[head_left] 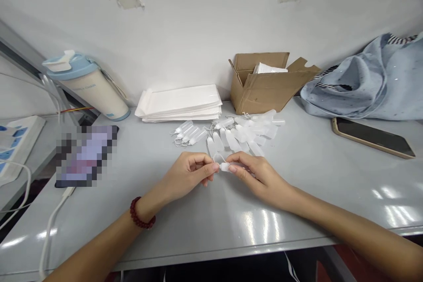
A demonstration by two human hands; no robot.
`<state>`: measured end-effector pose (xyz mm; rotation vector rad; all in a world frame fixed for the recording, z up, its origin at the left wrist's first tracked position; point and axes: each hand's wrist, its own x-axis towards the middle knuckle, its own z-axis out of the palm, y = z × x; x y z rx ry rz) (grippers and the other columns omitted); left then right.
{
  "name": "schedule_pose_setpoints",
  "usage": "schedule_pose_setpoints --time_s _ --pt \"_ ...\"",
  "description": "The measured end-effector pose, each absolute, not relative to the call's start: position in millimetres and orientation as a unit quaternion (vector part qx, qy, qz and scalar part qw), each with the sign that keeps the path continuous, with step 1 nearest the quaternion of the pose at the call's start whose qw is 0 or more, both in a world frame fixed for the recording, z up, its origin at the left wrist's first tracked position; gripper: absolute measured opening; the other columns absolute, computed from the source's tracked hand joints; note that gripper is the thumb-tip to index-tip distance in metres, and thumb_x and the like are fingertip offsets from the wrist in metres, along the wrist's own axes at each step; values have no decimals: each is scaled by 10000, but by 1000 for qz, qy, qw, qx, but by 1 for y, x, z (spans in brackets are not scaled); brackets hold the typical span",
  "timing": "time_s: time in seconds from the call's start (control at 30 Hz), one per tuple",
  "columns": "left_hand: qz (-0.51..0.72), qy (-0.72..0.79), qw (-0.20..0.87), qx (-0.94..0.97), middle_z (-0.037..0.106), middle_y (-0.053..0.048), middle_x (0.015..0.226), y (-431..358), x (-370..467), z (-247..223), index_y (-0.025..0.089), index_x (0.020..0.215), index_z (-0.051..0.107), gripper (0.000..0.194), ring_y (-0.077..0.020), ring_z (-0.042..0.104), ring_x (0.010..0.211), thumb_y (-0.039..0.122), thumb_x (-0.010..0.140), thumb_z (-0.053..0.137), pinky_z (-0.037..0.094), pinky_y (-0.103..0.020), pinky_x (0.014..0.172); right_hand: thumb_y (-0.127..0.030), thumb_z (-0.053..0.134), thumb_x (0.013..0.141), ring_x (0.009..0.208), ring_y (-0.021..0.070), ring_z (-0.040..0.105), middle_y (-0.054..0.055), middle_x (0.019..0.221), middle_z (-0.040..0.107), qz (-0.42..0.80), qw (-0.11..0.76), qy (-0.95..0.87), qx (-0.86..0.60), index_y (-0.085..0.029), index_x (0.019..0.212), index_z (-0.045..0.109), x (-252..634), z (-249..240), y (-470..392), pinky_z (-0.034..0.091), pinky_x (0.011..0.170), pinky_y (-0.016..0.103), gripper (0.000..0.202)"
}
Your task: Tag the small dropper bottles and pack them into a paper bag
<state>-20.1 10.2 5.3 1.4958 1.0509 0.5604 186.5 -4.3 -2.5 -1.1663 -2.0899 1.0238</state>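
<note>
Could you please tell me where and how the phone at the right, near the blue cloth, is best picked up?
I'd pinch the phone by its long edges, midway, coming from the front and above: it lies flat and slim, with the blue cloth close behind.

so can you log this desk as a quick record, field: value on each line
right hand: grips a small translucent bottle with a string loop
left hand: pinches at that bottle's tip
left wrist: red beaded bracelet
loose pile: more translucent bottles on the grey desk
behind pile: white paper stack; open cardboard box with white contents
left side: blue-lidded tumbler; blurred-out phone on a white cable
right side: dark-screened phone; light blue fabric bag
</note>
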Motion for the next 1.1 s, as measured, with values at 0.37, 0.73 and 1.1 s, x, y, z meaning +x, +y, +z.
schedule_pose_setpoints --time_s 0.37,0.73,1.1 --pt "466 550 379 580 556 13 577 26 -41 12 173 616 599 253 -111 507 541 319 821 574 440 -243 564 -312 489 915 946 220 584 152 1072 603 177 295 -856 -386 -113 1168 504 191 -11 6 505 800 380 322" --pt "213 593 43 775 503 4 544 26 -35 -11 189 572 454 329 -129 424 507 301 880 429 300 -259 539 -551 359 914 1404 370 152 150 1499 309 -56 133 -934 -325 -145 1318 478 176 -35 0 284 1013 635 585" --pt "126 620 111 766 446 13 489 29 -36 -9 208 534 304 369 -143 394 466 332 859 429 241 -266 508 -440 381 944 1339 360 302 182 1407 432 -52 147 -927 -341 -142 1269 501 172 -36 10 309 990 602 457"
